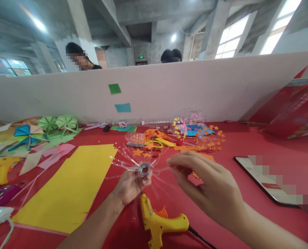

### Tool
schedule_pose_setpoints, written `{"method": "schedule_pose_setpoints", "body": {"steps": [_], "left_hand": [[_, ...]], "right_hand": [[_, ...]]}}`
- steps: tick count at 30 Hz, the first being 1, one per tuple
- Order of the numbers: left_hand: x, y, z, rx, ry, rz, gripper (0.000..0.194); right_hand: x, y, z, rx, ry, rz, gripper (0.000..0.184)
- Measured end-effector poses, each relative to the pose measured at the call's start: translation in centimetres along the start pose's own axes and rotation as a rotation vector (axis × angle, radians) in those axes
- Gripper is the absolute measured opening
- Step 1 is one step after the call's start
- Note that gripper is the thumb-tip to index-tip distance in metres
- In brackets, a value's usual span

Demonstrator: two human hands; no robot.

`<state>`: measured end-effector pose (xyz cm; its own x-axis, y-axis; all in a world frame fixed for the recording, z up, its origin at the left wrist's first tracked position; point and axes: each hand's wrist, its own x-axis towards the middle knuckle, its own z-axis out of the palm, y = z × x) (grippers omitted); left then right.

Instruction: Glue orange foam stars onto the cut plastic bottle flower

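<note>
My left hand [133,183] is closed around the neck of a cut clear plastic bottle [144,169], its round mouth facing me. Thin clear strips fan out from it, and orange paper stars [142,153] sit on the upper ones. To its right, my right hand [205,176] is raised over the table with thumb and fingertips drawn together near the strip ends. Whatever is between those fingertips is too small to make out. Just below my left hand lies a yellow hot glue gun [162,223], its black cord running to the lower right.
Yellow paper sheets [65,186] lie left on the red table [213,221]. A second yellow glue gun [3,169] and folded paper shapes [67,121] are further left. Star-covered plastic pieces [190,124] stand behind, before a white partition [154,90]. A phone [268,181] lies right.
</note>
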<state>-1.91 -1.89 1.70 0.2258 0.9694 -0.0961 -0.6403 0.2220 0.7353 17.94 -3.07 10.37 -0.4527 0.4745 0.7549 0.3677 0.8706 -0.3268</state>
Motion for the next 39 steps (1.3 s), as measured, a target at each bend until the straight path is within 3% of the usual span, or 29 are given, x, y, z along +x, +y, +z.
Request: {"method": "schedule_pose_setpoints", "body": {"steps": [5,12,23,39], "left_hand": [[0.0,0.2,0.0,-0.027,0.009,-0.030,0.012],[0.4,0.4,-0.5,-0.058,-0.015,-0.060,0.025],[0.2,0.5,0.4,-0.004,-0.010,-0.057,0.029],[-0.1,0.4,0.6,0.070,-0.005,-0.060,0.025]], "right_hand": [[0.7,0.6,-1.0,-0.026,0.027,0.064,0.014],[1.2,1.0,-0.9,0.077,-0.185,0.094,0.014],[0.7,0.3,0.5,0.143,-0.093,-0.022,0.014],[0.1,0.2,1.6,0.149,-0.114,0.100,0.015]]}}
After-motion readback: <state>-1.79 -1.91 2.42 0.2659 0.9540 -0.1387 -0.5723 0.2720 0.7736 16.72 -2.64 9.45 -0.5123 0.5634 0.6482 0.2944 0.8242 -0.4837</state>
